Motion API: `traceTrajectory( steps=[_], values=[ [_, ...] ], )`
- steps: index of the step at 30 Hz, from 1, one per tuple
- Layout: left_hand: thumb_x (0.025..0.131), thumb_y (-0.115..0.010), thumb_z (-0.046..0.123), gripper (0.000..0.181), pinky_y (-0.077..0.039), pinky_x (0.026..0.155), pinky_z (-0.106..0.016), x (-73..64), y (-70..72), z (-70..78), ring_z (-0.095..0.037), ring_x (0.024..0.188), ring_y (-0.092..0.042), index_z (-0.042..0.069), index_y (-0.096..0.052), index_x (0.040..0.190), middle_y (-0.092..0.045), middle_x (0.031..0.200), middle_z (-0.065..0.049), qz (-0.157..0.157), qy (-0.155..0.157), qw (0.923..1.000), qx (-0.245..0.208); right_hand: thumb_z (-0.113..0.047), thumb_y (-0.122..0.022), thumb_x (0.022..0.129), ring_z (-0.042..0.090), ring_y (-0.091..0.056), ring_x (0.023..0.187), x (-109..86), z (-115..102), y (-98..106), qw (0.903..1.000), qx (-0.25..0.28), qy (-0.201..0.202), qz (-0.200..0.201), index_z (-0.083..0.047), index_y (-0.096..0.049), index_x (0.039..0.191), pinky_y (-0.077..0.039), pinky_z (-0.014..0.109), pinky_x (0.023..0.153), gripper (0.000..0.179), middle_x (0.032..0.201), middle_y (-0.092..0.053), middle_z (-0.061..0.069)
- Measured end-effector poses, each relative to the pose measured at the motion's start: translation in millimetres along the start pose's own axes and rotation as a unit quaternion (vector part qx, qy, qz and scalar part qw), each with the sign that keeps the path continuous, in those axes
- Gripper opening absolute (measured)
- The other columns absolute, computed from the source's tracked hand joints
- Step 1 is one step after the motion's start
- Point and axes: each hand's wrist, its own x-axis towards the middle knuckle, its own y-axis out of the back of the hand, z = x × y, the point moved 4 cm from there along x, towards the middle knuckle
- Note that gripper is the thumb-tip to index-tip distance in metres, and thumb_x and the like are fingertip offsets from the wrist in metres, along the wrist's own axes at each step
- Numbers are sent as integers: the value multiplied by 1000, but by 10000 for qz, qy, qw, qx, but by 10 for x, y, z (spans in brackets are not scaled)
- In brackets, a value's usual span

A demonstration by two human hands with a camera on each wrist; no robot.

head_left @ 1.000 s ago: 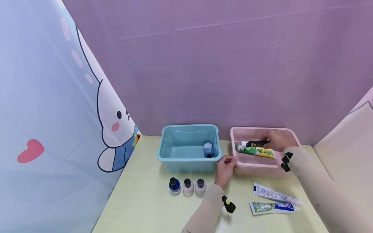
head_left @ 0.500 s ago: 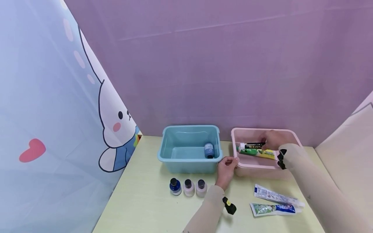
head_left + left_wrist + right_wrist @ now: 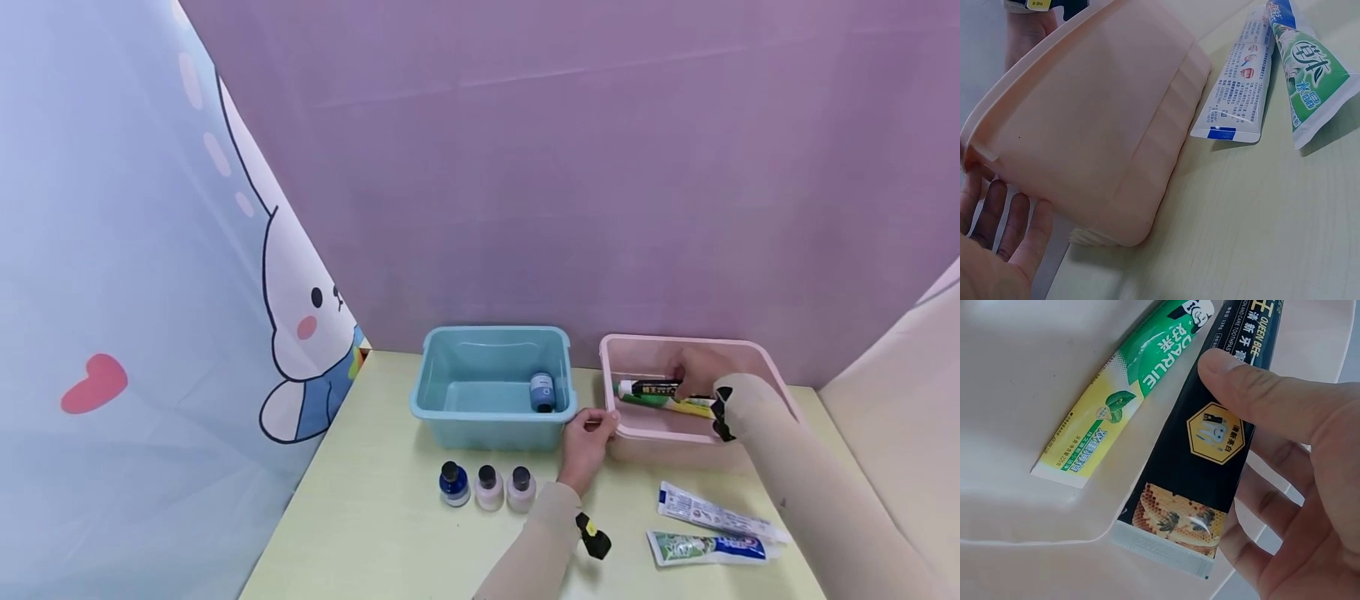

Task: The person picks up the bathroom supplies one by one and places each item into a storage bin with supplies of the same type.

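Observation:
My left hand (image 3: 583, 450) pinches the rim of the pink bin (image 3: 660, 452) at its near left corner. In the left wrist view, the fingers (image 3: 1036, 234) of that hand lie against the end of the bin. Inside the bin my right hand (image 3: 701, 372) holds a black toothpaste tube (image 3: 654, 388) between thumb and fingers, its white cap to the left. A green and yellow toothpaste tube (image 3: 1122, 394) lies on the bin's floor beside it, partly covered by the black tube in the head view.
Left of the pink bin stands a blue bin (image 3: 491, 432) with a blue bottle (image 3: 542, 392) lying inside. A dark blue bottle (image 3: 453, 487) and two pale pink bottles (image 3: 489, 492) stand before it. Two toothpaste tubes, one white (image 3: 716, 512) and one green-blue (image 3: 705, 548), lie in front of the pink bin.
My right hand has lowered the black tube further into the pink bin, and it now covers more of the green and yellow tube. The left hand stays at the rim.

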Motion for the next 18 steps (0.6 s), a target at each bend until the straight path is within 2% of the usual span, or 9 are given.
traceTrajectory(
  steps=[6, 11, 18],
  values=[
    [91, -78, 27, 14, -62, 85, -41, -2, -6, -10, -12, 83, -62, 15, -72, 96, -66, 91, 3, 47, -13, 10000, -82, 4, -82, 70, 16, -58, 74, 54, 75, -45, 10000, -43, 59, -19, -9, -77, 85, -50, 29, 64, 21, 84, -74, 0],
    [91, -78, 26, 14, -62, 86, -42, -5, -6, 11, -13, 84, -62, 14, -72, 97, -66, 91, 2, 50, -36, 10000, -53, 8, -77, 66, 16, -59, 77, 111, 116, -57, 9998, -125, 82, -149, -7, -77, 87, -50, 27, 65, 25, 87, -75, 3],
    [91, -78, 27, 14, -62, 88, -44, -10, 0, 10, -12, 85, -62, 15, -72, 97, -67, 92, 2, -17, -21, 10000, -61, 8, -74, 63, 14, -55, 73, 154, 113, -83, 9987, -374, 93, -323, -6, -76, 85, -47, 26, 64, 26, 79, -71, -3]
  ],
)
